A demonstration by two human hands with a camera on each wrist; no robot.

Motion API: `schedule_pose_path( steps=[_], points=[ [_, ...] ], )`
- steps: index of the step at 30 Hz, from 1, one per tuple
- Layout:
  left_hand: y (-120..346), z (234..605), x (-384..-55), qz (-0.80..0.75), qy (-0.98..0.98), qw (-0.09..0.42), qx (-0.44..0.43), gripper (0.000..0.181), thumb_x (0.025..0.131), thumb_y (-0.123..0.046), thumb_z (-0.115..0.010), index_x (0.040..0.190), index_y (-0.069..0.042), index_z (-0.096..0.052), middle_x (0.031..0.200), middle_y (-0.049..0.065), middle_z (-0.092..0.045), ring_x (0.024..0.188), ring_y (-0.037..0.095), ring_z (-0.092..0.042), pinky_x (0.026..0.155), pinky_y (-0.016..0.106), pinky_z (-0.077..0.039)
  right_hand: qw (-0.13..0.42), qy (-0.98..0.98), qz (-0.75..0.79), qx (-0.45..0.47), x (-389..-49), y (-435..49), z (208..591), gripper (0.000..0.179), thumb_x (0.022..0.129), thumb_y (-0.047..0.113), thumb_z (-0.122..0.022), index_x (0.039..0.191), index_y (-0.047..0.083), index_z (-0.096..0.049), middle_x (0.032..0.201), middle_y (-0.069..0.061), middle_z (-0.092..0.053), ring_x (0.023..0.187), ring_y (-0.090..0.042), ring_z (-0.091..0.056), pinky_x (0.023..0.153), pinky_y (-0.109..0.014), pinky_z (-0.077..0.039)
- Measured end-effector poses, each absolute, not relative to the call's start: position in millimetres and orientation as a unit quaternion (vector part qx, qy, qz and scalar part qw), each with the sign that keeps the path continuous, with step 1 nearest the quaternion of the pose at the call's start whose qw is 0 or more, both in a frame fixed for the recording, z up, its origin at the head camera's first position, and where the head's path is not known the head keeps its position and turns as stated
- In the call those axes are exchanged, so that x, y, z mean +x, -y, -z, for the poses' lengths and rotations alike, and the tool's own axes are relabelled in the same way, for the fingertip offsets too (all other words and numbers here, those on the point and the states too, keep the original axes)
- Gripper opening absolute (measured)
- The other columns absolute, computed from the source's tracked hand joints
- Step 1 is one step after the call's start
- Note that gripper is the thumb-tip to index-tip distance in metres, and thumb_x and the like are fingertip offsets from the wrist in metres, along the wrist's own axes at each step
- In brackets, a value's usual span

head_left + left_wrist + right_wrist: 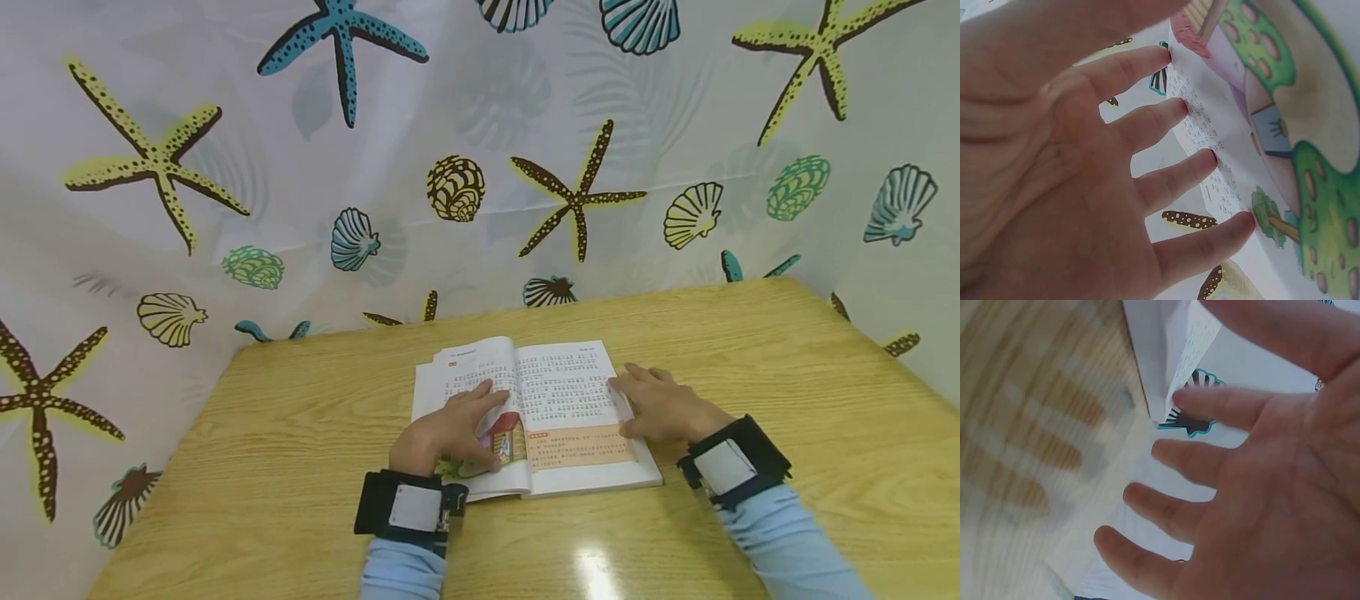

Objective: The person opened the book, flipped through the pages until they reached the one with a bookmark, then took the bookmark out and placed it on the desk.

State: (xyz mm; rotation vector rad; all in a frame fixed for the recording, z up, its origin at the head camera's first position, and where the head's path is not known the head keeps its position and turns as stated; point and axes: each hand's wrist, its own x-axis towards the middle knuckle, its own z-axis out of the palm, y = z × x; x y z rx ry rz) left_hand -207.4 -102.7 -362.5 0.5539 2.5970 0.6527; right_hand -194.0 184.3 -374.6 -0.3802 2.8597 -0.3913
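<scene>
An open book [566, 392] lies on the wooden table, with printed text on both pages and a coloured picture low on the left page. My left hand [453, 429] rests on that left page with its fingers spread. In the left wrist view the fingertips of the left hand [1166, 181] touch the page beside the illustration [1272, 125]. My right hand [663, 404] is at the right edge of the book, fingers extended. Seen from the right wrist, the right hand [1260, 481] has its index fingertip by the page edge [1163, 375], while the other fingers are spread beyond the book.
The wooden table [300, 433] spreads around the book on all sides. Behind it hangs a white cloth [480, 100] printed with starfish and shells. Each wrist wears a black strap [735, 462] over a light blue sleeve [795, 542].
</scene>
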Motion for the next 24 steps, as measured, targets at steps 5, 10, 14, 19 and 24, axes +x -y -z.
schedule_pose_path(
  steps=[5, 10, 14, 19, 24],
  points=[
    [102, 363, -207, -0.234, -0.930, 0.201, 0.201, 0.093, 0.075, -0.013, -0.091, 0.155, -0.014, -0.044, 0.167, 0.012, -0.023, 0.151, 0.039, -0.020, 0.115, 0.062, -0.027, 0.137, -0.973, 0.141, -0.124, -196, -190, 374, 0.074, 0.090, 0.023, -0.076, 0.141, -0.020, -0.042, 0.151, -0.044, -0.026, 0.137, -0.066, -0.022, 0.105, -0.075, -0.028],
    [101, 363, -207, -0.232, -0.930, 0.201, 0.203, 0.093, 0.075, -0.013, -0.091, 0.155, -0.014, -0.044, 0.166, 0.012, -0.023, 0.151, 0.040, -0.020, 0.115, 0.063, -0.026, 0.139, -0.972, 0.135, -0.133, -196, -187, 373, 0.062, 0.091, 0.020, -0.074, 0.135, -0.017, -0.052, 0.152, -0.042, -0.028, 0.137, -0.066, -0.024, 0.103, -0.076, -0.030],
    [102, 363, -208, -0.234, -0.930, 0.202, 0.199, 0.093, 0.075, -0.013, -0.091, 0.155, -0.015, -0.044, 0.167, 0.012, -0.023, 0.151, 0.039, -0.020, 0.115, 0.063, -0.026, 0.122, -0.979, 0.110, -0.124, -194, -179, 373, 0.057, 0.088, 0.016, -0.074, 0.131, -0.016, -0.055, 0.153, -0.040, -0.030, 0.137, -0.063, -0.026, 0.102, -0.077, -0.031],
    [103, 364, -209, -0.234, -0.929, 0.206, 0.197, 0.093, 0.075, -0.013, -0.090, 0.156, -0.015, -0.043, 0.167, 0.011, -0.022, 0.152, 0.038, -0.019, 0.116, 0.062, -0.026, 0.068, -0.985, 0.082, -0.136, -191, -174, 373, 0.060, 0.087, 0.015, -0.078, 0.133, -0.015, -0.055, 0.146, -0.035, -0.044, 0.134, -0.057, -0.038, 0.102, -0.073, -0.036],
    [103, 365, -210, -0.229, -0.930, 0.207, 0.198, 0.093, 0.076, -0.013, -0.090, 0.156, -0.016, -0.043, 0.167, 0.010, -0.022, 0.152, 0.038, -0.019, 0.116, 0.062, -0.027, 0.014, -0.976, 0.139, -0.168, -193, -177, 372, 0.040, 0.087, 0.000, -0.074, 0.123, -0.013, -0.059, 0.114, -0.026, -0.065, 0.102, -0.038, -0.063, 0.089, -0.053, -0.053]
  ],
)
